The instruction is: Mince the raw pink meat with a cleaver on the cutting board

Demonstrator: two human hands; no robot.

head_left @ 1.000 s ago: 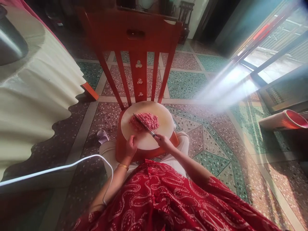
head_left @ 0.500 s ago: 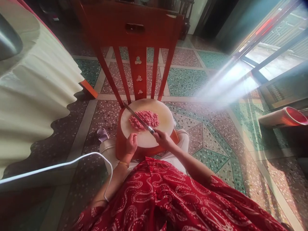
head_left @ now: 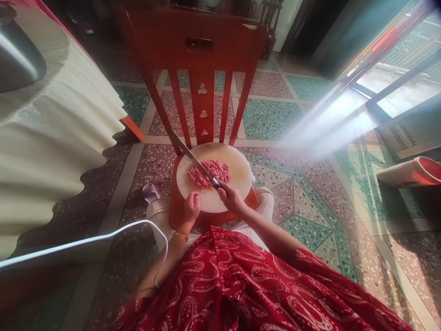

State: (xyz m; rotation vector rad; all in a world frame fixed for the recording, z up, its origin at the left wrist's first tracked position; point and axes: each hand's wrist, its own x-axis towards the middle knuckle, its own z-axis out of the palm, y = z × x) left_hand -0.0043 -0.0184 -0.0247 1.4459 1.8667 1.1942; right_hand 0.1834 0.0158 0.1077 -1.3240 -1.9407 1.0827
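Minced meat (head_left: 210,172): pink, crumbly, on round pale board (head_left: 234,161) | right hand (head_left: 231,198) fingers grip steel knife (head_left: 193,158) | left hand (head_left: 190,212) fisted.

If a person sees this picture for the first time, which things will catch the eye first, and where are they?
First the pink minced meat heaped on a round pale board on the seat of an orange chair, mid-frame. The right hand holds a knife slanted over the meat; the left hand rests at the board's near edge. A bright sunbeam cuts across the patterned floor at right.
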